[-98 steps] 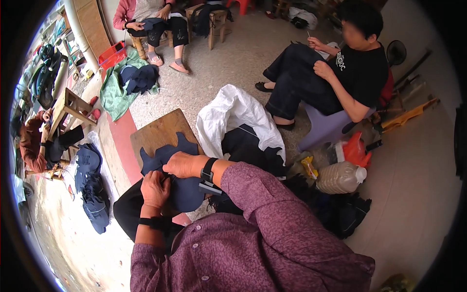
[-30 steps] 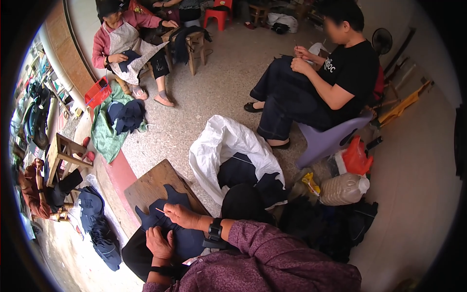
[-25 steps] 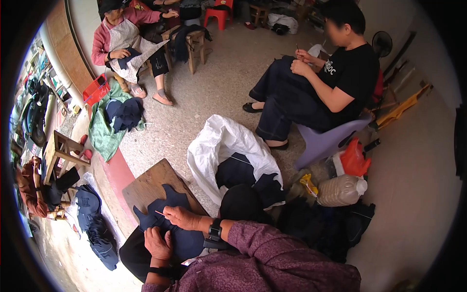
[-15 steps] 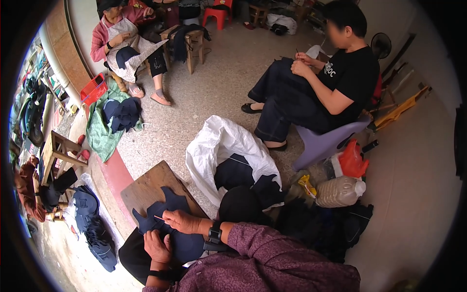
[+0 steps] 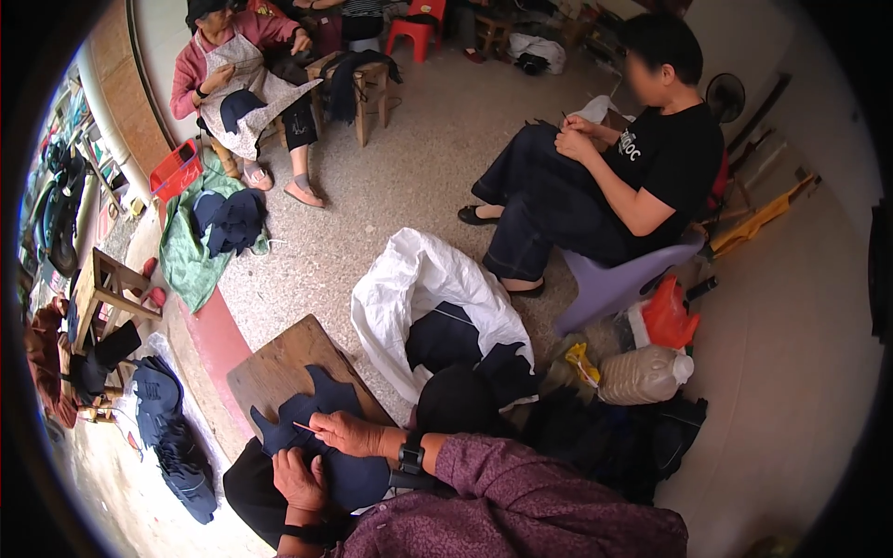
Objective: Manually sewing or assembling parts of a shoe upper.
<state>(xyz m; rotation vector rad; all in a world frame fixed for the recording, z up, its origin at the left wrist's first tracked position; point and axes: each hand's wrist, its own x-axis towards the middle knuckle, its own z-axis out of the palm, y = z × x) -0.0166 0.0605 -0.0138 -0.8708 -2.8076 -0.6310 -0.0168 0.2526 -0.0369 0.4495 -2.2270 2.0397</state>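
A dark navy cut cloth piece [image 5: 327,392] with pointed corners lies partly over a brown wooden board [image 5: 277,361] and partly toward my lap. My right hand [image 5: 349,433] is closed on a thin reddish stick-like tool [image 5: 302,426], whose tip points left over the cloth; its exact kind is too small to make out. Just nearer to me, my left hand [image 5: 299,480] rests on the cloth's left part, with bent fingers gripping it and the thumb toward the right hand. The fingertips are partly hidden.
Beyond the board stands a white woven sack [image 5: 381,279] with dark cloth inside. A person in black sits on a purple chair [image 5: 605,284] at right, near a large plastic jug [image 5: 642,375]. Navy cloth heaps lie at left [image 5: 169,437]. Another person sits far left near a red basket [image 5: 177,170].
The whole view has shifted slightly. Both hands keep about the same place on the cloth, with the tool still in my right hand. The seated person at far left has moved a raised hand.
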